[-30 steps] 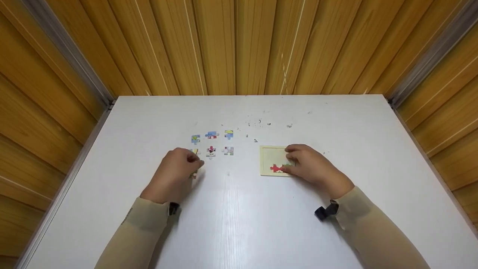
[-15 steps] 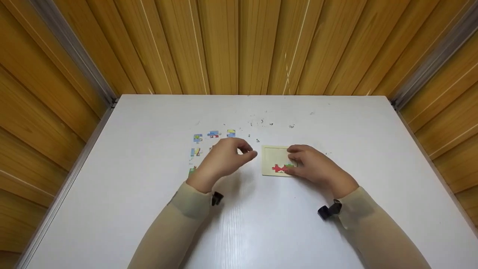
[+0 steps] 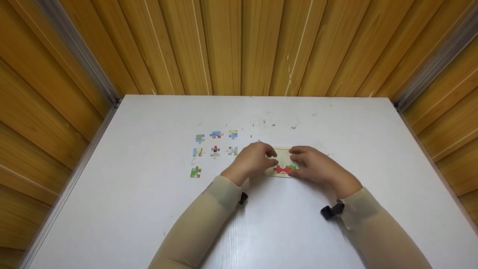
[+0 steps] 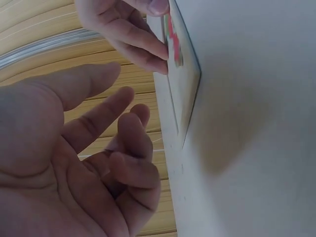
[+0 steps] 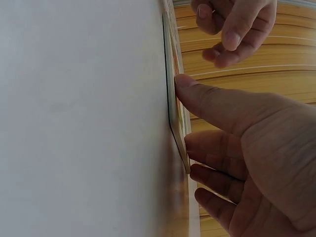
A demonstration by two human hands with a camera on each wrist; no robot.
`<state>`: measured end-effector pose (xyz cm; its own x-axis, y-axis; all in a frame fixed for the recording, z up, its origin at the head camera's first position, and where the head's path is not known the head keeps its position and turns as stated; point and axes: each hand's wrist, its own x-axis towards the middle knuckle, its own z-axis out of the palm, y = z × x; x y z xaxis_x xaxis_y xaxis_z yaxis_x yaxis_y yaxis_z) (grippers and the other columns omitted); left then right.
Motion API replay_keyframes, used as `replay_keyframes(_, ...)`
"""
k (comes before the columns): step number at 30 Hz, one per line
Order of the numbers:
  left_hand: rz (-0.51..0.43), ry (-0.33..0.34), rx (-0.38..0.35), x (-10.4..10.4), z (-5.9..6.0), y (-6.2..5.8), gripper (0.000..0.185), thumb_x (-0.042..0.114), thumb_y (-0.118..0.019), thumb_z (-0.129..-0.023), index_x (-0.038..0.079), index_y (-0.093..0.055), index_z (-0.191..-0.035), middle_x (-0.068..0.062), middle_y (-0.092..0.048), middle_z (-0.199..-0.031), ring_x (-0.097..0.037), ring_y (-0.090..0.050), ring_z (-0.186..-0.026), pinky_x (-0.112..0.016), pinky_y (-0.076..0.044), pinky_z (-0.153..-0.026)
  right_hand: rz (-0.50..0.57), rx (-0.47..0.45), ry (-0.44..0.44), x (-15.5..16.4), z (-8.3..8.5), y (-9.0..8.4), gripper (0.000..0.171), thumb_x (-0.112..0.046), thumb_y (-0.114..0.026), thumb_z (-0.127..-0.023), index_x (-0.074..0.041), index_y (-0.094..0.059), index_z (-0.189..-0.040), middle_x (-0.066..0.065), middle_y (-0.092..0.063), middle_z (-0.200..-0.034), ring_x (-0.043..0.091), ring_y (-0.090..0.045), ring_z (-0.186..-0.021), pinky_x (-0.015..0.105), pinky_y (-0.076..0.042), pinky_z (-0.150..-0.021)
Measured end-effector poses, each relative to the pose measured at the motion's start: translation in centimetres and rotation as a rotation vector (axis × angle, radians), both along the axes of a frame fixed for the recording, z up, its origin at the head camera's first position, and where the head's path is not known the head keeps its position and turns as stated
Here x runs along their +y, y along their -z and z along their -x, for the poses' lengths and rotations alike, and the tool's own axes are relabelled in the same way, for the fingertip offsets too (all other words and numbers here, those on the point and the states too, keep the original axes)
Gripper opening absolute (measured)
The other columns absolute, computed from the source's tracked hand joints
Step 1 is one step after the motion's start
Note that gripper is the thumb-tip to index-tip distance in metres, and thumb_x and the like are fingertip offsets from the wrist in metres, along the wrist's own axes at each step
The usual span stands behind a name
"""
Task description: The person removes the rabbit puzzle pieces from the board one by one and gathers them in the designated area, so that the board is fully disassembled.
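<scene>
Both hands at puzzle tray (image 3: pixel 282 151): left hand (image 3: pixel 255 158) on its left edge, loosely curled, empty; right hand (image 3: pixel 315 167) opposite, fingers pressing tray.

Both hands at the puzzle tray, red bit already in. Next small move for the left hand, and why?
Probably reach the left hand back to the loose pieces on the table and pick one. The wrist view shows its fingers loosely curled with nothing visible between them. The tray is mostly bare above the red pieces, and the right hand touches its edge, steadying it.
</scene>
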<state>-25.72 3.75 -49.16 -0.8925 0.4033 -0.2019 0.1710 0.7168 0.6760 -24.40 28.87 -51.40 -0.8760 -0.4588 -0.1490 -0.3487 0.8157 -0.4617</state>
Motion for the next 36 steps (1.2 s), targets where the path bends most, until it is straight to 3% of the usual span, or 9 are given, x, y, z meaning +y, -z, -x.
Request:
replay_keyframes(14, 0.079, -0.005, -0.012, 1.9, 0.1, 1.6, 0.034, 0.017, -0.09, -0.098, 0.012, -0.086, -0.131, -0.001, -0.083, -0.135, -0.023, -0.074, -0.131, -0.041, -0.057, -0.119, 0.024, 0.038, -0.035, 0.4, 0.3, 0.3, 0.056, -0.025, -0.086, -0.102, 0.008, -0.071, -0.146, 0.024, -0.062, -0.162, 0.049, -0.053, -0.158, 0.066, -0.042, -0.131)
replay_keyframes(24, 0.055, 0.023, -0.059, 2.3, -0.3, 1.5, 0.021, 0.015, -0.089, -0.098, 0.016, -0.09, -0.119, 0.003, -0.087, -0.121, -0.015, -0.07, -0.103, -0.039, -0.06, -0.106, 0.025, 0.038, -0.032, 0.5, 0.3, 0.6, 0.056, -0.023, -0.085, -0.103, 0.009, -0.07, -0.146, 0.024, -0.062, -0.163, 0.05, -0.053, -0.157, 0.067, -0.042, -0.13)
replay_keyframes(36, 0.08, 0.059, -0.035, 2.9, -0.4, 1.3, 0.018, 0.012, -0.088, -0.099, 0.012, -0.087, -0.117, 0.0, -0.083, -0.108, -0.017, -0.067, -0.093, -0.037, -0.061, -0.099, 0.041, 0.049, -0.039, 0.4, 0.4, 0.7, 0.053, -0.02, -0.085, -0.102, 0.008, -0.072, -0.144, 0.025, -0.063, -0.16, 0.05, -0.055, -0.155, 0.066, -0.043, -0.129)
